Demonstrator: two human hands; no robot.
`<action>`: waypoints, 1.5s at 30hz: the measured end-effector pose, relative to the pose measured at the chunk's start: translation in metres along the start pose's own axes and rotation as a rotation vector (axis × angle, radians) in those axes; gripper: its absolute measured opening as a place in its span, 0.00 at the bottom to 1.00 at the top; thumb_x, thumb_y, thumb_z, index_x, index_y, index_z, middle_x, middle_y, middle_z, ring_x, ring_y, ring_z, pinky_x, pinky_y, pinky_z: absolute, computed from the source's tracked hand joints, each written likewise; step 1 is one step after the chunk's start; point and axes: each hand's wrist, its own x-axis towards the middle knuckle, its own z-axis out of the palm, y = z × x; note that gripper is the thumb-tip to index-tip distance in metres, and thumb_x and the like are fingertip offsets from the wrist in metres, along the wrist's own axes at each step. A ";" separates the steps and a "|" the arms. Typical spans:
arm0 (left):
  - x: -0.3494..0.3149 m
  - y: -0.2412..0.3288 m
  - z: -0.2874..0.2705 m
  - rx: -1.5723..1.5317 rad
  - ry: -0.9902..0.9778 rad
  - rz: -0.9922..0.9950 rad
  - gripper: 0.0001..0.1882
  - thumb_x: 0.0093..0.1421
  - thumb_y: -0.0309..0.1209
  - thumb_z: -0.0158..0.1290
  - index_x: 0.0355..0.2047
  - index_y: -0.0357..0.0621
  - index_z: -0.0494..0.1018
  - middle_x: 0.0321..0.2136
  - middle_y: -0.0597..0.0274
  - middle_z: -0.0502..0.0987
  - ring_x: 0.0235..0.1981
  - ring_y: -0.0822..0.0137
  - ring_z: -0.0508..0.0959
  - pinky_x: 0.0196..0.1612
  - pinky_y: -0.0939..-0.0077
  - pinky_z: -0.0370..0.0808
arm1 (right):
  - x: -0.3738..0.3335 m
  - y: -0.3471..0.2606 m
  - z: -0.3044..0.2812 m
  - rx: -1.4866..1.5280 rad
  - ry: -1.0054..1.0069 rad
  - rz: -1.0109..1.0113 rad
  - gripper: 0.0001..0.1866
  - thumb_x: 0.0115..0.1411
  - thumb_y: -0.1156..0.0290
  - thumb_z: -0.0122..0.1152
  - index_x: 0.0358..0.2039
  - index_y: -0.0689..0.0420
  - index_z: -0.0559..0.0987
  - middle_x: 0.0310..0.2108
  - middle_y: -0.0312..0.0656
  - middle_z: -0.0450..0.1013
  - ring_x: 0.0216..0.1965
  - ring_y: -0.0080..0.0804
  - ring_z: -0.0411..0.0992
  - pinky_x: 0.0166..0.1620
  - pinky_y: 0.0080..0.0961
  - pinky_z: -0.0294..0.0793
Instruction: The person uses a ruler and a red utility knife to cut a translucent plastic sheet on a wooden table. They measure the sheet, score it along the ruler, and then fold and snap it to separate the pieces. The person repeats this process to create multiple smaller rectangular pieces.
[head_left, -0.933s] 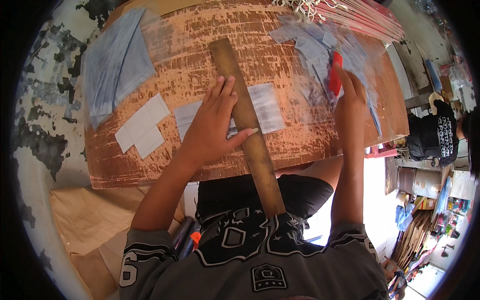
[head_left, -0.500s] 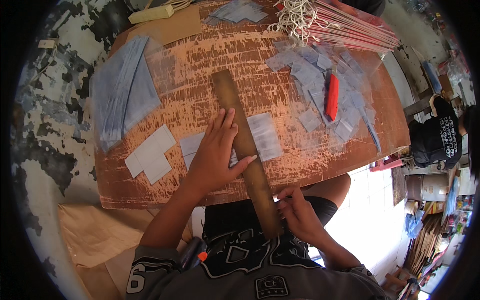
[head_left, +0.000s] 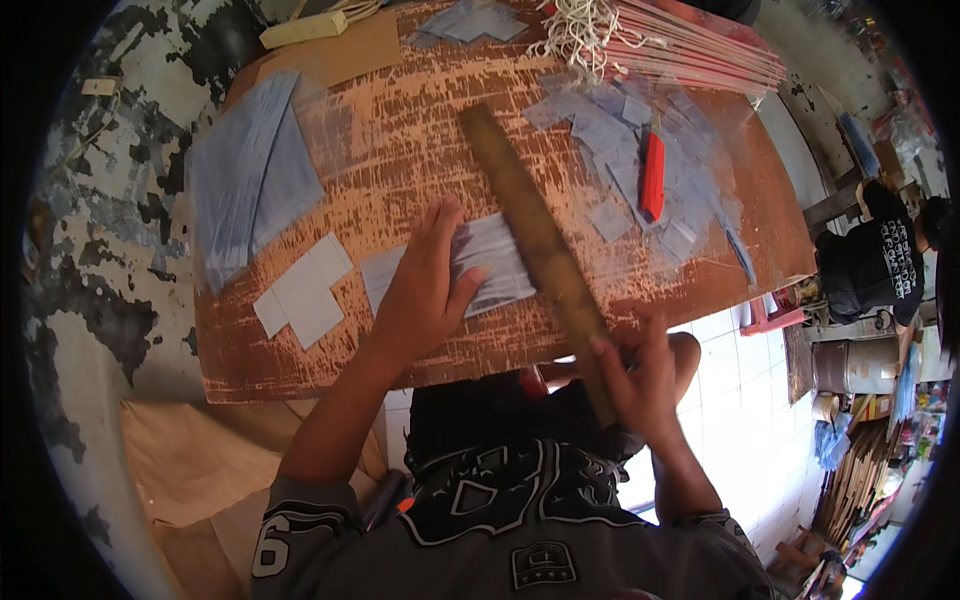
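Observation:
My left hand (head_left: 425, 285) lies with its fingers stretched out over a strip of clear, bluish plastic sheet (head_left: 500, 275) on the worn brown table. A long, flat, brownish straightedge (head_left: 540, 250) slants across the right end of the strip. My right hand (head_left: 640, 370) grips the straightedge near its lower end, by the table's near edge. White card pieces (head_left: 305, 290) lie left of my left hand, partly overlapping. Right of the straightedge, a red cutter knife (head_left: 652, 178) rests on scattered small plastic pieces (head_left: 605, 140).
Larger plastic sheets (head_left: 245, 190) are stacked at the left. Brown cardboard (head_left: 345, 52) lies at the far left. Red rods with white cords (head_left: 690, 55) fill the far right corner. A person in a black shirt (head_left: 880, 265) is off to the right, beyond the table.
The straightedge has shifted right and away from me, out from under my left hand. My right hand has moved right and up with it. My left hand stays over the plastic strip.

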 end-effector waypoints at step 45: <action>-0.002 -0.001 0.002 0.175 -0.038 0.105 0.26 0.68 0.37 0.61 0.63 0.40 0.75 0.69 0.44 0.70 0.75 0.39 0.62 0.77 0.43 0.57 | 0.135 -0.027 0.019 -0.880 -0.516 -1.217 0.10 0.56 0.68 0.63 0.37 0.58 0.79 0.35 0.37 0.72 0.41 0.31 0.76 0.47 0.29 0.77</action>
